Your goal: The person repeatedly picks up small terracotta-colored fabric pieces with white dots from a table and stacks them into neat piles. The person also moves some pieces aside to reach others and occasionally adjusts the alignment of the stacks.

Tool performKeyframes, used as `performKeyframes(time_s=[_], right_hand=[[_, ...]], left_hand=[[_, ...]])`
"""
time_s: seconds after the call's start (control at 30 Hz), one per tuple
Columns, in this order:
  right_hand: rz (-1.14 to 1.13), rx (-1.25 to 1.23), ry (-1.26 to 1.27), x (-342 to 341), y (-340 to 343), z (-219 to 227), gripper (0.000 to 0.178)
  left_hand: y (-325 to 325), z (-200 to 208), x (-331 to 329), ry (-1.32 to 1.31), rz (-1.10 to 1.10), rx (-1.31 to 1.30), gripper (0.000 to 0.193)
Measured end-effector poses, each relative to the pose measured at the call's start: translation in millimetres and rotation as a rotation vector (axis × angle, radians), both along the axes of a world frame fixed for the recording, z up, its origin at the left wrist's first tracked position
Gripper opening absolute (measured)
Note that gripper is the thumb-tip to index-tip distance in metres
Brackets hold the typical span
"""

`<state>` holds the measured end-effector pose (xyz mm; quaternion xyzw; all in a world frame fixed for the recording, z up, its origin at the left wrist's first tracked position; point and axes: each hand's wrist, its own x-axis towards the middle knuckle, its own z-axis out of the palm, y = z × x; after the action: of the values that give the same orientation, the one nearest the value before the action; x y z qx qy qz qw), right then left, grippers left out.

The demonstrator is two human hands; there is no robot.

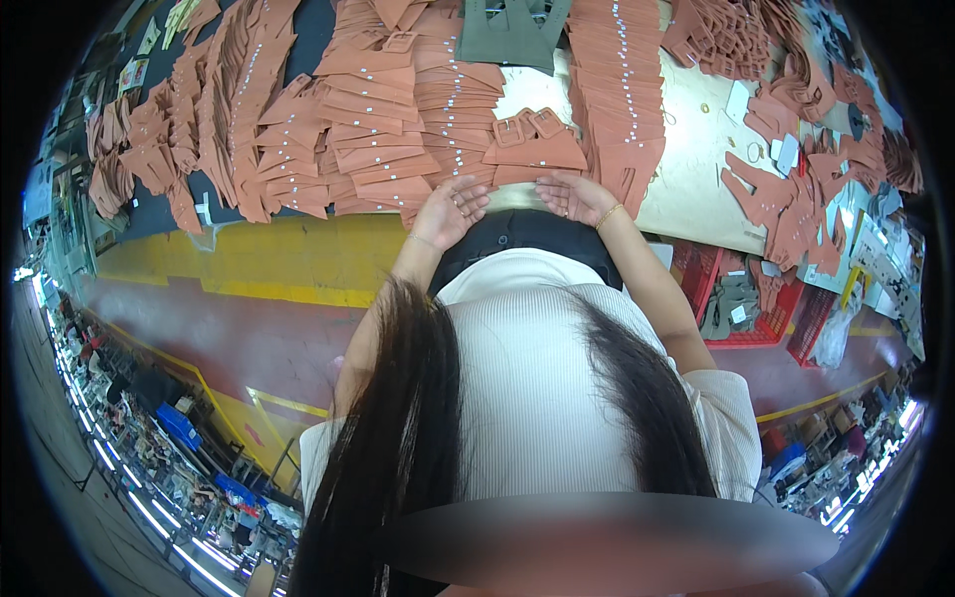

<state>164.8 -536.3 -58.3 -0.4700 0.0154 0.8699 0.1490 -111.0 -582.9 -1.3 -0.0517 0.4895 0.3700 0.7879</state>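
Observation:
My left hand [453, 212] rests at the table's near edge, its fingers loosely stretched and nothing in them. It lies nearest to an overlapping stack of orange cut pieces [383, 164] with small white labels. Opposite it, my right hand [577, 198] is held palm inward with fingers apart, also holding nothing. Just beyond and between both hands lie orange pieces with covered buckles [537, 151]. To the right of these runs a long fanned row of orange pieces [619, 109]. Farther back sits a dark green piece [512, 35].
More orange stacks [244, 109] cover the dark left part of the table. At right, orange strap pieces [771, 204] lie on the pale tabletop [686, 189]. Red crates [766, 328] with grey-green pieces stand below the right edge. Yellow lines [288, 403] mark the floor.

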Motion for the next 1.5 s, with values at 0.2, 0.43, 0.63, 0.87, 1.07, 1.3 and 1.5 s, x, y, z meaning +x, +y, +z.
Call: performKeyframes(time_s=[0.2, 0.43, 0.63, 0.87, 1.07, 1.3, 1.5], right_hand=[[-0.117, -0.06, 0.008, 2, -6, -10, 0.025], [-0.114, -0.02, 0.023, 4, -6, -7, 0.024], [0.092, 0.151, -0.033, -5, 4, 24, 0.028], [0.204, 0.392, -0.023, -83, 59, 55, 0.031], [0.298, 0.558, -0.177, -173, 122, 50, 0.044], [0.358, 0.566, -0.284, -218, 150, 54, 0.06], [0.356, 0.637, -0.421, -233, 154, 51, 0.048]], left_hand=[[1, -2, -5, 0.013, 0.007, -0.034, 0.033], [7, -3, -7, -0.005, 0.003, -0.058, 0.032], [-14, -7, -34, 0.0, 0.095, -0.06, 0.029], [-52, -21, -86, 0.355, 0.497, -0.258, 0.063], [-46, -38, -101, 0.164, 0.529, -0.181, 0.07], [-32, -43, -111, 0.112, 0.629, -0.209, 0.064], [-18, -25, -109, -0.067, 0.649, 0.119, 0.052]])
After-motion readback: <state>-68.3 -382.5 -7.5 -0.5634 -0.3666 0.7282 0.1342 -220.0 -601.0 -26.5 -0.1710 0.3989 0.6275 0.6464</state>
